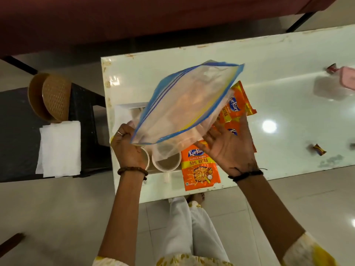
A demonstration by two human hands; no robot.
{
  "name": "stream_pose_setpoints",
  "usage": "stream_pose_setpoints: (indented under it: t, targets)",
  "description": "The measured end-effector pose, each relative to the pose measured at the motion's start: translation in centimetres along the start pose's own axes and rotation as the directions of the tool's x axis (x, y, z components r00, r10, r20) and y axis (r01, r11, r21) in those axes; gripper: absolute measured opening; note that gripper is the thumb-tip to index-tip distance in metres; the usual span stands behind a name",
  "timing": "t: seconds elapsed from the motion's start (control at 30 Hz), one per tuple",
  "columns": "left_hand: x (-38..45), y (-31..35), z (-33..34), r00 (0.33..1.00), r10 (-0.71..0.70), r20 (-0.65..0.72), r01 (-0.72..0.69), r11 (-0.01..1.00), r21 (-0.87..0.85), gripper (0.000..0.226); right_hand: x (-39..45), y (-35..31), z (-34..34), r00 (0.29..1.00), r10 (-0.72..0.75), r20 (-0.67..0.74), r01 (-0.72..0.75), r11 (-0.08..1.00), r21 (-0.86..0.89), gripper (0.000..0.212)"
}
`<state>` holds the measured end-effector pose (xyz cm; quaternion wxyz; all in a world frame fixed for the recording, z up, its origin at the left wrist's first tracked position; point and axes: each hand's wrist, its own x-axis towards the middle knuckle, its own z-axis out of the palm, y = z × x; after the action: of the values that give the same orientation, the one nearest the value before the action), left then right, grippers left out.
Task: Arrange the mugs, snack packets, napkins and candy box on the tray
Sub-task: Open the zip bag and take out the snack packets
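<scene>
My left hand (pixel 127 147) pinches a corner of a clear zip bag with a blue seal (pixel 184 104), held tilted above the white tray (pixel 123 110). My right hand (pixel 229 144) is spread open, palm up, under the bag's near right edge. Two white mugs (pixel 166 163) stand side by side on the tray below the bag, the left one mostly hidden by my left hand. Orange snack packets lie on the table: one near the front edge (pixel 200 169), others (pixel 239 104) partly under the bag. A stack of white napkins (pixel 59 148) lies on the dark stool at the left.
The white table (pixel 288 112) carries a small candy (pixel 318 149), a pink-lidded box (pixel 347 77) and a red wrapper (pixel 332 68) at the far right. A brown wicker basket (pixel 50 96) sits on the dark stool. A maroon sofa is beyond the table.
</scene>
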<state>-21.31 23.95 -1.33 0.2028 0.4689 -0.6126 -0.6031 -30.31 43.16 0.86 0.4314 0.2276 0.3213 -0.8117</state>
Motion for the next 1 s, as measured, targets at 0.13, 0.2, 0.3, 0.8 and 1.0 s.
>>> stream_pose_setpoints:
  t: [0.13, 0.2, 0.3, 0.8, 1.0]
  targets:
    - [-0.4, 1.0, -0.9, 0.949, 0.316, 0.013, -0.315, 0.938, 0.147, 0.044, 0.3, 2.0, 1.6, 1.0, 0.019, -0.012, -0.02, 0.995, -0.096, 0.088]
    - [-0.6, 1.2, -1.6, 0.868, 0.45, 0.21, -0.493, 0.832, 0.256, 0.035, 1.0, 2.4, 2.1, 0.997, 0.015, -0.072, -0.024, 0.992, -0.126, 0.067]
    - [0.0, 2.0, -3.2, 0.77, 0.192, 0.608, -0.402, 0.886, 0.229, 0.039, 2.0, 2.8, 2.4, 0.969, -0.182, -0.165, 0.119, 0.935, -0.335, 0.035]
    - [2.0, 2.7, 0.5, 0.832, -0.324, 0.45, 0.322, 0.943, 0.083, 0.045, 3.4, 0.2, 2.9, 0.998, -0.022, -0.059, -0.01, 0.873, -0.488, 0.021]
    - [3.9, 3.8, 0.0, 0.911, -0.131, 0.391, -0.023, 0.93, 0.367, 0.04, 3.9, -0.1, 3.7, 0.996, 0.077, -0.041, -0.083, 0.687, -0.722, 0.071]
